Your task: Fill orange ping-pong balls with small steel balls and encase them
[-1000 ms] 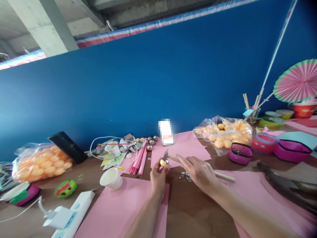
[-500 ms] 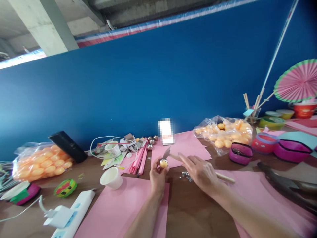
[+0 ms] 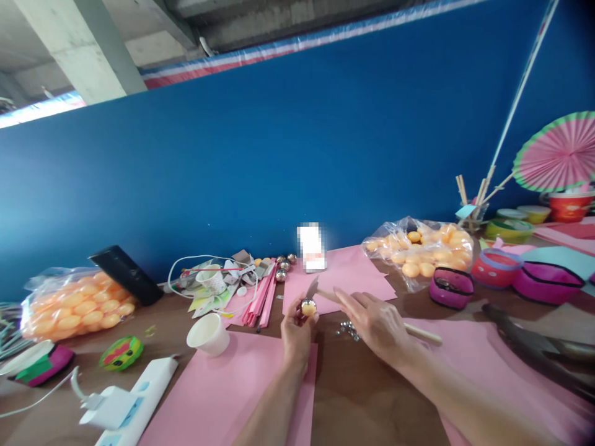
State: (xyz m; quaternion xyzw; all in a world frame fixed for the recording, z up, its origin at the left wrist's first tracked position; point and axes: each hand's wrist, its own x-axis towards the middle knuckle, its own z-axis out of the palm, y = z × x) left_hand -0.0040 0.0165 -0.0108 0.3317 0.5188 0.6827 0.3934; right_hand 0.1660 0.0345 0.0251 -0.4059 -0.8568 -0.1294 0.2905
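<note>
Between the fingertips of my left hand [image 3: 297, 334] is an orange ball [image 3: 308, 308], partly covered in shiny silver pieces. My right hand [image 3: 376, 319] is closed round a knife [image 3: 313, 288] with a pointed metal blade and a pale wooden handle. The blade is at the top of the ball; contact between them cannot be made out. Small silver studs [image 3: 346, 330] lie on the table beside my right hand. A pale wooden rod [image 3: 423, 334] shows behind that hand; whether it is the knife's handle end is hidden. Several silver-covered balls [image 3: 282, 272] sit farther back.
Bags of orange balls stand left [image 3: 77, 310] and right [image 3: 423, 251]. A white cup [image 3: 208, 334] is on pink paper [image 3: 232, 396], near a power strip [image 3: 139, 399]. Right are a magenta container [image 3: 450, 288] and dark-handled scissors-like tool [image 3: 534, 344]. A blue partition [image 3: 297, 136] rises behind.
The ball has turned slightly in my left fingers, showing more silver and less orange. My right hand and the knife have hardly moved.
</note>
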